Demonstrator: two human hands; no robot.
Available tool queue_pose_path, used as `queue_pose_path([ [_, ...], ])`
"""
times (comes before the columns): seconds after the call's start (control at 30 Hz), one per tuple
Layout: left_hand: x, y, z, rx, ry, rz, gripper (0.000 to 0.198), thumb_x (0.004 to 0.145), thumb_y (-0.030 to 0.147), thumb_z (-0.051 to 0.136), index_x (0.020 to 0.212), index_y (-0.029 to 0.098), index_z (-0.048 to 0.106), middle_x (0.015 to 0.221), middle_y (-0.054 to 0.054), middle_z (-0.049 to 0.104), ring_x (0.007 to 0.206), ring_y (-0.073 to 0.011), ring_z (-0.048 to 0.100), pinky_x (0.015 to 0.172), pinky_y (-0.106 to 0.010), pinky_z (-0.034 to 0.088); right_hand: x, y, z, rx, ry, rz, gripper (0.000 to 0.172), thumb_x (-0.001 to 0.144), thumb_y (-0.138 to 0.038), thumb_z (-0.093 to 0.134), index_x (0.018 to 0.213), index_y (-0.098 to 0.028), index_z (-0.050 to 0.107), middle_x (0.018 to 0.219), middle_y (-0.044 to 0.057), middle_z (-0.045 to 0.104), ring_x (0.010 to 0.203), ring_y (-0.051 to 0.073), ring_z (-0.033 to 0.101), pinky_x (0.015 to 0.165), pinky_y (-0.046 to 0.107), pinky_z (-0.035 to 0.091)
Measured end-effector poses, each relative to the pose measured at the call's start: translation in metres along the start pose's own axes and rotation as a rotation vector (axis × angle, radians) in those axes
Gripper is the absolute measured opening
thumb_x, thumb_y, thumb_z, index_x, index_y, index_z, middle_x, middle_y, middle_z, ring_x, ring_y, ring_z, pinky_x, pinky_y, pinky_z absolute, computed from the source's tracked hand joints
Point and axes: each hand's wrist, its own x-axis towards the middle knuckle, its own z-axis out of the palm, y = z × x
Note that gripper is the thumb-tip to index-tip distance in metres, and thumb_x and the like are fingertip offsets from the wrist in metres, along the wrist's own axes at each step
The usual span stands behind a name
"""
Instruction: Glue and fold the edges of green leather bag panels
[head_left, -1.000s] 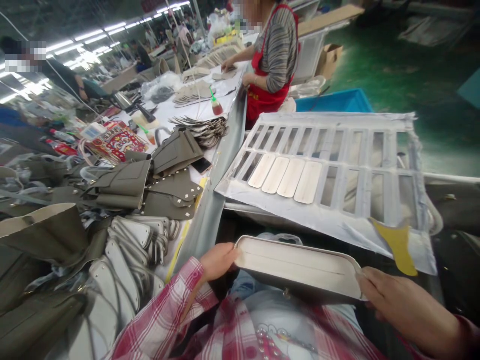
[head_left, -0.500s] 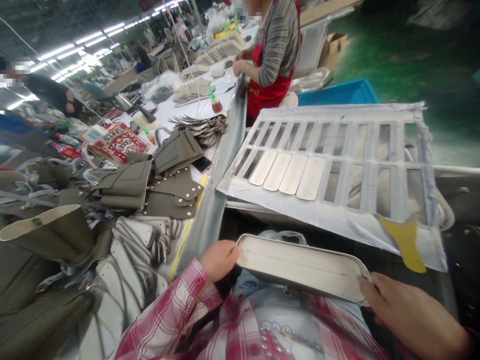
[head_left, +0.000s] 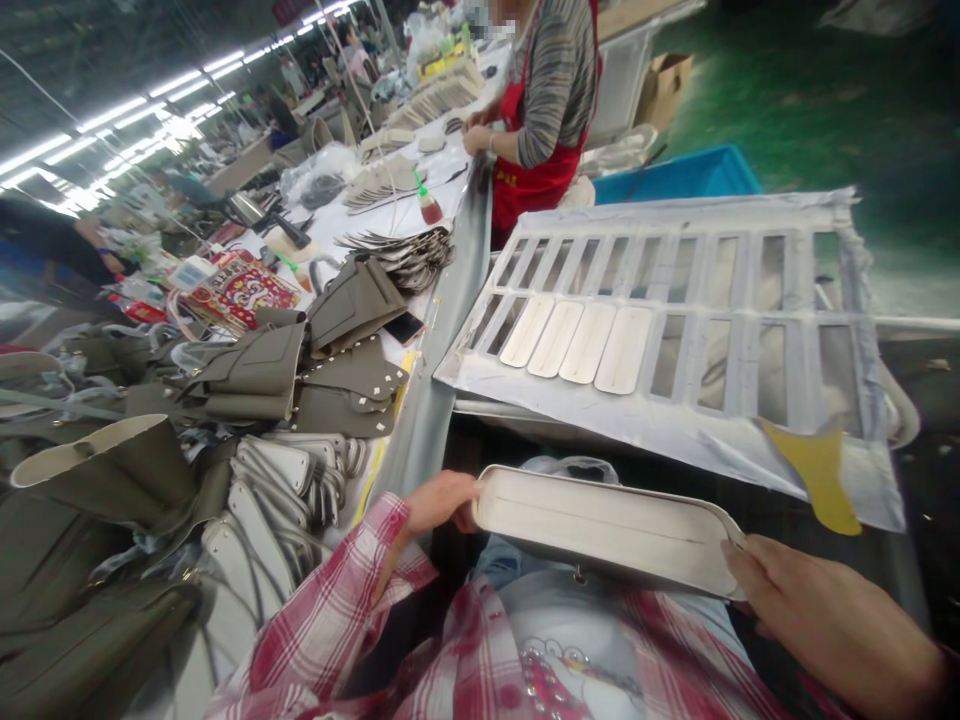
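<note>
I hold a long pale bag panel (head_left: 600, 525) with rounded ends flat in front of my chest, its light inner side up. My left hand (head_left: 439, 500) grips its left end and my right hand (head_left: 817, 625) grips its right end. Just beyond it lies a grey slotted rack (head_left: 712, 440) with several pale oblong pieces (head_left: 577, 342) resting in its lower left slots. A yellow scrap (head_left: 817, 470) sticks to the rack's near right corner.
On the table to the left lie piles of olive-grey bag parts (head_left: 255, 375) and white-edged straps (head_left: 277, 480). A person in a red apron (head_left: 540, 120) works at the far end, beside a red-topped bottle (head_left: 429, 205). A blue bin (head_left: 675, 175) stands behind the rack.
The panel and both hands have stayed almost in place. The view has shifted slightly, and the person in the red apron has drawn both hands together.
</note>
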Motion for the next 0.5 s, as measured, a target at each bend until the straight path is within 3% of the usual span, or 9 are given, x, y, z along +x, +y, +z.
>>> queue_pose_path([
  [0.07, 0.004, -0.011, -0.001, -0.266, -0.077, 0.006, 0.061, 0.085, 0.063, 0.025, 0.073, 0.012, 0.057, 0.062, -0.006, 0.060, 0.055, -0.0159, 0.058, 0.058, -0.030, 0.049, 0.001, 0.003, 0.004, 0.071, 0.016, 0.027, 0.031, 0.094, -0.029, 0.025, 0.077, -0.023, 0.050, 0.087, 0.009, 0.066, 0.081, 0.025, 0.065, 0.071, 0.038, 0.045],
  [0.17, 0.008, -0.026, 0.004, -0.518, -0.084, 0.030, 0.062, 0.077, 0.072, 0.041, 0.071, 0.011, 0.056, 0.059, -0.005, 0.057, 0.050, -0.0140, 0.055, 0.055, -0.029, 0.048, 0.003, 0.007, 0.009, 0.100, 0.053, 0.001, 0.030, 0.091, -0.032, 0.025, 0.073, -0.024, 0.048, 0.081, 0.009, 0.065, 0.078, 0.025, 0.065, 0.070, 0.039, 0.043],
  [0.33, 0.013, -0.037, 0.015, -0.510, -0.037, 0.088, 0.058, 0.074, 0.072, 0.046, 0.073, 0.015, 0.049, 0.056, 0.000, 0.051, 0.049, -0.0108, 0.049, 0.051, -0.025, 0.043, 0.006, 0.014, 0.017, 0.140, 0.131, -0.030, 0.035, 0.087, -0.039, 0.023, 0.068, -0.025, 0.048, 0.074, 0.010, 0.065, 0.070, 0.027, 0.064, 0.063, 0.040, 0.044],
  [0.5, 0.015, -0.030, 0.017, -0.329, 0.010, 0.081, 0.052, 0.079, 0.068, 0.042, 0.069, 0.016, 0.045, 0.055, 0.002, 0.048, 0.049, -0.0099, 0.046, 0.049, -0.023, 0.039, 0.013, 0.026, 0.029, 0.133, 0.189, -0.060, 0.037, 0.085, -0.042, 0.024, 0.068, -0.025, 0.052, 0.070, 0.008, 0.065, 0.066, 0.025, 0.065, 0.058, 0.038, 0.045],
])
